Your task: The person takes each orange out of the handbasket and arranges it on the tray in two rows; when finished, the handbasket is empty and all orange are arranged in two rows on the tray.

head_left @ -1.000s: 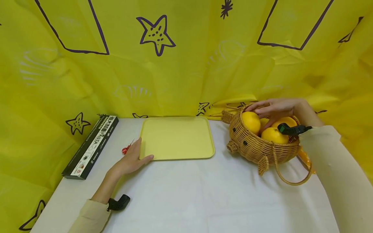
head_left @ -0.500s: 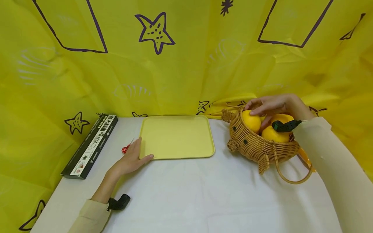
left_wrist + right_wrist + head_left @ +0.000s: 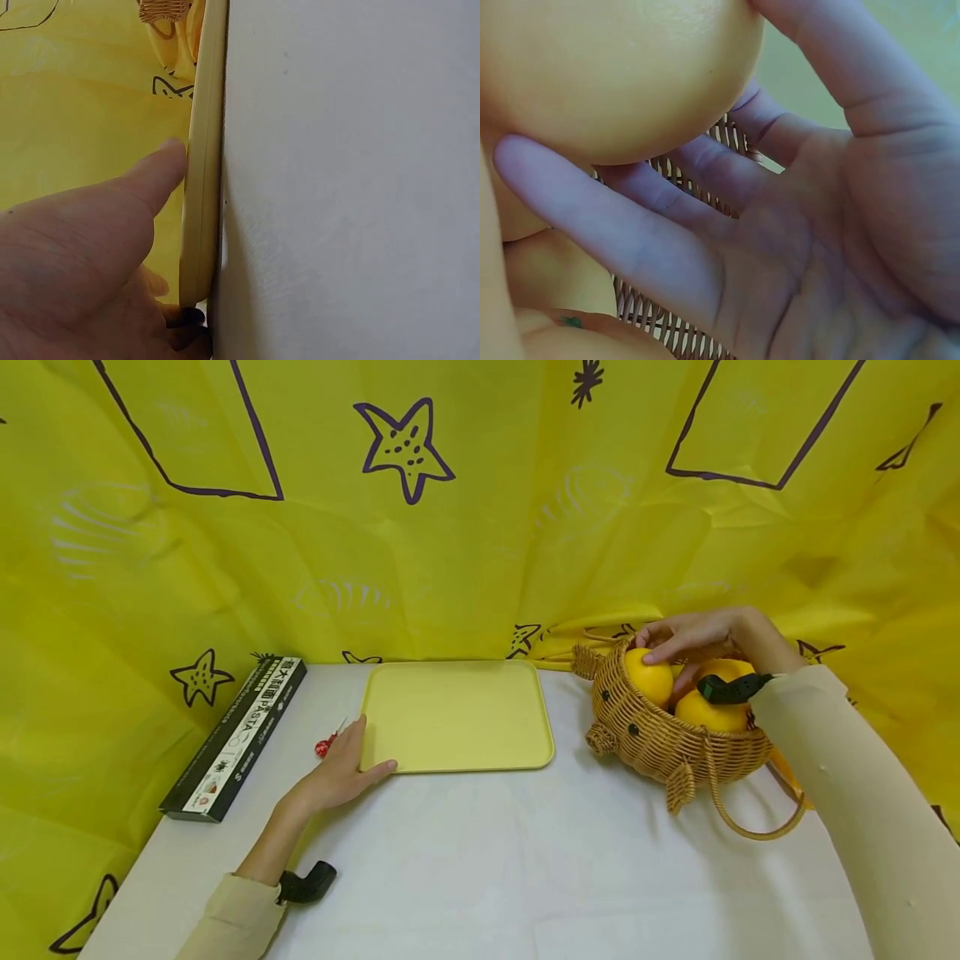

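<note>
A brown wicker basket (image 3: 660, 739) with a pig's face stands at the right, holding several oranges. My right hand (image 3: 697, 633) reaches into it and grips the leftmost orange (image 3: 649, 678). In the right wrist view, fingers (image 3: 607, 217) curl round the underside of that orange (image 3: 630, 67), while another with a green stem spot (image 3: 570, 322) lies below. At the left, my left hand (image 3: 341, 774) rests against the near left corner of a pale yellow tray (image 3: 457, 718). Its thumb lies along the tray's near rim (image 3: 202, 172), the other fingers along the left side.
A black and white pasta box (image 3: 234, 739) lies at the left. Beside the left hand is a small red lollipop (image 3: 324, 746) with a white stick. An orange packet (image 3: 786, 774) shows behind the basket's right side. A yellow patterned cloth (image 3: 450, 543) hangs behind the white table.
My right hand has drawn its fingers in round the leftmost orange, its thumb moving from inside the basket onto the fruit. The left hand and the tray have stayed put.
</note>
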The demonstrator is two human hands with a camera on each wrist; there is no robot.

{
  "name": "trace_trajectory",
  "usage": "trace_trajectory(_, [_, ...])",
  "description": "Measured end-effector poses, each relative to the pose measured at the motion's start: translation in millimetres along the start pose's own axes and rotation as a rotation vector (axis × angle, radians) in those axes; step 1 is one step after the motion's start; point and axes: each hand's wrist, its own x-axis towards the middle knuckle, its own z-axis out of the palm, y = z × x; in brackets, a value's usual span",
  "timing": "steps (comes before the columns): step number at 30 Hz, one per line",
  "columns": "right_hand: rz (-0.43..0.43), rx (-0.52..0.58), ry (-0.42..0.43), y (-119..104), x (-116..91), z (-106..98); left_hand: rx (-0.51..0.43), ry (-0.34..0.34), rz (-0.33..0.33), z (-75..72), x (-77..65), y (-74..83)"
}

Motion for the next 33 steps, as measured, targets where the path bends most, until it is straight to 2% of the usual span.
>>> trace_trajectory(5, [0.025, -0.002, 0.001, -2.5, 1.3, 1.2, 0.006, 0.004, -0.005, -0.7, 0.2, 1.4])
trace_trajectory(12, [0.013, -0.057, -0.042, -6.1, 2.2, -3.2, 0.010, 0.008, -0.007, -1.3, 1.1, 1.7])
trace_trajectory(18, [0.021, -0.066, -0.046, -6.8, 2.7, -3.7, 0.009, 0.008, -0.013, -0.6, 0.4, 0.7])
trace_trajectory(23, [0.031, -0.164, -0.057, -8.8, -2.2, -7.0, 0.004, -0.002, -0.018, 1.1, -0.2, 2.4])
trace_trajectory(28, [0.000, -0.225, -0.006, -13.4, -17.8, -15.8, 0.022, 0.000, -0.022, 1.0, -0.3, 3.0])
trace_trajectory(33, [-0.084, -0.161, 0.089, -17.3, -32.4, -21.4, 0.019, 0.005, -0.021, -1.7, -0.2, 4.8])
